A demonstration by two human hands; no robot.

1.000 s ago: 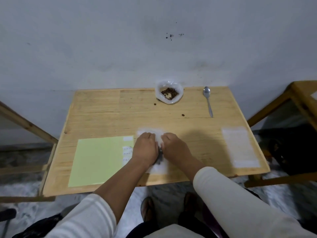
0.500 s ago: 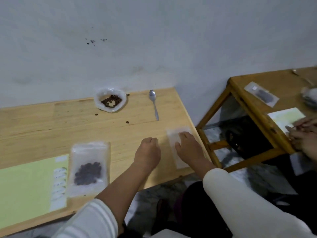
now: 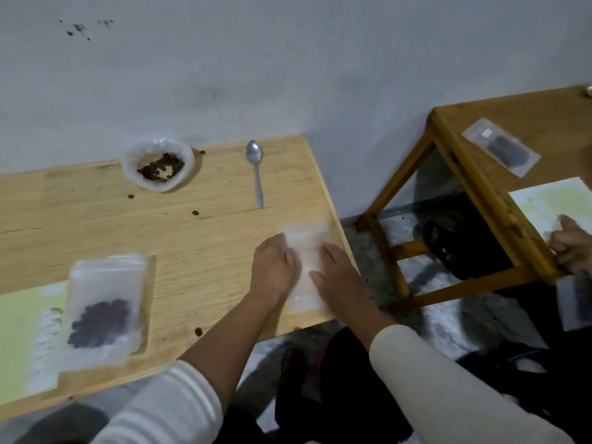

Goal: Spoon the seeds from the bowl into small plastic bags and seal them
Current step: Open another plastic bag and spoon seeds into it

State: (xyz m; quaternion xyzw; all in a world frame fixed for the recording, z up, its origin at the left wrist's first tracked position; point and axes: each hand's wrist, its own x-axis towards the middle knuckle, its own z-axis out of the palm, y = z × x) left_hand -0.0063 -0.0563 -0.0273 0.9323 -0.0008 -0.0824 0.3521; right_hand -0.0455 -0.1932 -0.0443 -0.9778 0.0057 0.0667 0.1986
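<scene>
- Presently at the right end of the wooden table [image 3: 198, 238], with both hands on a stack of empty plastic bags [image 3: 307, 251] lying flat near the table's right edge.
- Left hand [image 3: 272, 270] resting at the stack's left side, fingers loosely curled downward; right hand [image 3: 339, 277] lying over its right side, fingers extended along the plastic. Impossible to tell whether either hand actually pinches a bag or only presses on it.
- Probably placed so to steady the pile while peeling off a single fresh bag, thin film tending to cling.
- Filled bag of seeds [image 3: 102, 312] set flat toward the left, well apart from the hands, partly overlapping a green sheet [image 3: 19, 318]; apparently put aside as finished, though the seal cannot be made out through the blur.
- Bowl [image 3: 158, 168] lined with plastic at the far edge by the wall, a small heap of dark seeds remaining inside, so more filling looks due.
- Spoon [image 3: 256, 168] lying untouched just right of the bowl, bowl end toward the wall, handle toward the person, handy for the right hand.
- Several stray seeds [image 3: 194, 213] scattered over the tabletop, one near the front edge.
- Beside, on a second table [image 3: 480, 174], another filled bag [image 3: 501, 150] and another person's hand [image 3: 573, 248] at a paper sheet.
</scene>
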